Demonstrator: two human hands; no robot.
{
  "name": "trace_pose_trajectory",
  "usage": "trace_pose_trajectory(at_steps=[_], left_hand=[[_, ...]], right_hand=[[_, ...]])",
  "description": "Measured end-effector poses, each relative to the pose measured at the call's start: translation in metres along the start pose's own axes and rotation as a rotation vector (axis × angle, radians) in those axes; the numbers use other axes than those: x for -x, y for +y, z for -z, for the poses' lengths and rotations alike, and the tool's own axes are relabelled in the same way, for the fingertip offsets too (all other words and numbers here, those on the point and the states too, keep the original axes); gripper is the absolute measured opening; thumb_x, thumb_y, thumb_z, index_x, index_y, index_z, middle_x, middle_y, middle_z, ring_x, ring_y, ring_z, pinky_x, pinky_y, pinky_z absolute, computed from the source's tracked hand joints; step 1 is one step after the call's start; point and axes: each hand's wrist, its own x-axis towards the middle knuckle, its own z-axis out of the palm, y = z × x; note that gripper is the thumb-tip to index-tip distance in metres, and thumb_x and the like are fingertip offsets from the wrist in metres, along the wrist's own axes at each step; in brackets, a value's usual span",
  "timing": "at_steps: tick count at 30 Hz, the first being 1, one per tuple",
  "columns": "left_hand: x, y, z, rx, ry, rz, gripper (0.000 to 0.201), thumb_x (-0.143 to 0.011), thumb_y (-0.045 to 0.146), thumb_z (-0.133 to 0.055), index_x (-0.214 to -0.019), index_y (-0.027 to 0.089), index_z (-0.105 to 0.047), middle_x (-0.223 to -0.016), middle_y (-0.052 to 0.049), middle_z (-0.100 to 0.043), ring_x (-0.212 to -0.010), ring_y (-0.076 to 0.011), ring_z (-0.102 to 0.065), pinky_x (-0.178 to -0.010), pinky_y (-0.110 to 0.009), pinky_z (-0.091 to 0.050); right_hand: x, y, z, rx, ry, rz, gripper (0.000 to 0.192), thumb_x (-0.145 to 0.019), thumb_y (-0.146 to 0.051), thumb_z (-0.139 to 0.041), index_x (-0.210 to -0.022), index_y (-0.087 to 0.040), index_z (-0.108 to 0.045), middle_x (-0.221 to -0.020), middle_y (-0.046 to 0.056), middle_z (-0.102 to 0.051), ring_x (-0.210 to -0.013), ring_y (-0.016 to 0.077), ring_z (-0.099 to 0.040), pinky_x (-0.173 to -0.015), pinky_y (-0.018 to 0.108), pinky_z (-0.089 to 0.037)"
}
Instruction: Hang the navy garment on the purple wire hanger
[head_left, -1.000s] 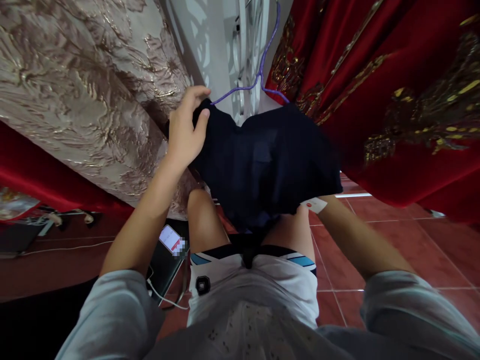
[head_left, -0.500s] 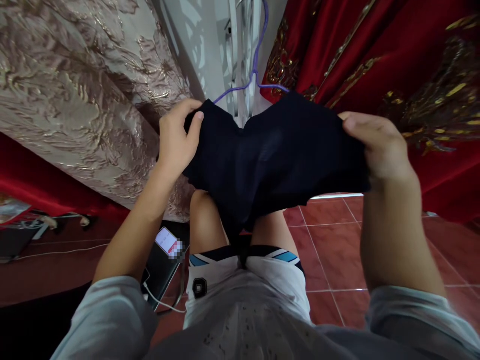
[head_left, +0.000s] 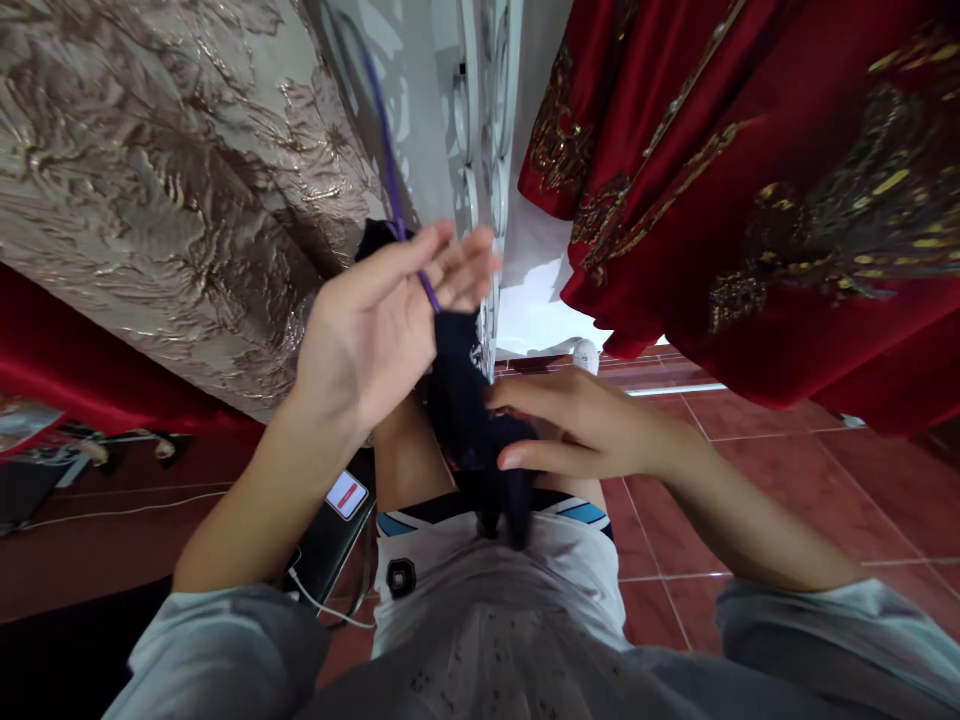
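Left hand (head_left: 367,345): loosely spread, a thin purple hanger (head_left: 389,172) crossing between thumb and fingers.
Dark navy cloth garment (head_left: 456,375): bunched below the hanger, above the lap.
Right hand (head_left: 600,425): at the garment; I can't tell if it pinches.
Slip risk: loose fingers, I judge.

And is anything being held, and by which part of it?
The purple hanger lies by its fork across the left hand, which is not closed. The right hand is at the hanging cloth of the dark garment; a grip cannot be told.
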Motion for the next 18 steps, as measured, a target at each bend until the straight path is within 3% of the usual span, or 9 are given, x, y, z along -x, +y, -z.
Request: trace_pose_trajectory(at_steps=[1, 3, 5, 7, 8, 10, 12, 15, 18], left_hand=[[0.008, 0.001, 0.004, -0.035, -0.052, 0.056, 0.041, -0.11, 0.032, -0.027, -0.124, 0.024, -0.064, -0.119, -0.009, -0.075, -0.095, -0.0206, -0.078, -0.078, -0.039, -0.066], [0.026, -0.002, 0.013, -0.083, -0.234, 0.185, 0.03, -0.107, 0.035, -0.042, -0.123, 0.025, -0.066, -0.092, -0.008, -0.077, -0.053, -0.0138, -0.065, -0.048, -0.03, -0.054], [0.042, -0.006, 0.024, -0.102, -0.457, 0.319, 0.026, -0.103, 0.035, -0.052, -0.122, 0.026, -0.066, -0.077, -0.005, -0.075, -0.041, -0.0108, -0.051, -0.038, -0.028, -0.041], [0.049, -0.011, 0.036, -0.172, -0.562, 0.342, 0.024, -0.102, 0.034, -0.053, -0.119, 0.027, -0.068, -0.073, -0.002, -0.073, -0.047, -0.0121, -0.055, -0.042, -0.027, -0.043], [0.048, -0.014, 0.042, -0.232, -0.535, 0.295, 0.023, -0.102, 0.034, -0.053, -0.114, 0.028, -0.07, -0.073, -0.002, -0.073, -0.053, -0.0132, -0.06, -0.047, -0.027, -0.047], [0.039, -0.024, 0.055, -0.348, -0.39, 0.155, 0.019, -0.1, 0.035, -0.056, -0.1, 0.028, -0.074, -0.074, -0.002, -0.072, -0.065, -0.0155, -0.066, -0.06, -0.029, -0.054], [0.02, -0.038, 0.067, -0.388, -0.195, 0.057, 0.019, -0.097, 0.04, -0.063, -0.089, 0.025, -0.072, -0.074, -0.002, -0.072, -0.069, -0.0168, -0.068, -0.066, -0.032, -0.056], [-0.014, -0.059, 0.08, -0.425, 0.125, -0.057, 0.03, -0.093, 0.051, -0.073, -0.098, 0.022, -0.069, -0.081, 0.0, -0.073, -0.073, -0.0151, -0.067, -0.071, -0.033, -0.058], [-0.036, -0.068, 0.076, -0.581, 0.438, -0.363, 0.042, -0.097, 0.059, -0.068, -0.115, 0.021, -0.063, -0.108, 0.001, -0.07, -0.099, -0.0141, -0.066, -0.093, -0.037, -0.057]], right_hand=[[-0.003, 0.008, -0.003, -0.022, -0.035, 0.005, 0.017, -0.098, -0.038, -0.065, -0.112, -0.029, -0.07, -0.089, 0.001, -0.07, -0.077, 0.0166, -0.066, -0.071, 0.031, -0.052], [-0.007, 0.031, -0.003, 0.004, 0.111, -0.069, 0.021, -0.1, -0.042, -0.062, -0.114, -0.028, -0.071, -0.103, 0.004, -0.073, -0.093, 0.0196, -0.07, -0.084, 0.034, -0.055], [-0.005, 0.058, 0.0, 0.077, 0.346, -0.164, 0.037, -0.095, -0.048, -0.069, -0.127, -0.029, -0.067, -0.125, 0.009, -0.069, -0.116, 0.0258, -0.065, -0.1, 0.041, -0.053], [0.001, 0.081, 0.004, 0.077, 0.416, -0.226, 0.055, -0.087, -0.053, -0.076, -0.135, -0.028, -0.064, -0.137, 0.01, -0.063, -0.129, 0.0294, -0.058, -0.107, 0.045, -0.05], [0.005, 0.09, 0.005, 0.024, 0.348, -0.255, 0.053, -0.086, -0.055, -0.076, -0.13, -0.027, -0.066, -0.132, 0.01, -0.065, -0.125, 0.0289, -0.059, -0.104, 0.044, -0.05], [0.013, 0.102, 0.007, -0.152, 0.14, -0.341, 0.039, -0.091, -0.06, -0.07, -0.104, -0.023, -0.073, -0.101, 0.005, -0.07, -0.096, 0.022, -0.065, -0.084, 0.035, -0.053], [0.017, 0.108, 0.012, -0.324, 0.059, -0.44, 0.044, -0.092, -0.063, -0.067, -0.079, -0.02, -0.069, -0.072, 0.0, -0.061, -0.068, 0.0139, -0.055, -0.063, 0.028, -0.044], [0.007, 0.111, 0.033, -0.491, 0.35, -0.509, 0.047, -0.082, -0.064, -0.078, -0.073, -0.02, -0.065, -0.065, -0.002, -0.057, -0.059, 0.0102, -0.045, -0.054, 0.026, -0.033], [-0.021, 0.113, 0.065, -0.546, 0.75, -0.468, 0.044, -0.075, -0.06, -0.085, -0.077, -0.021, -0.064, -0.07, -0.002, -0.062, -0.063, 0.0105, -0.048, -0.058, 0.027, -0.037]])
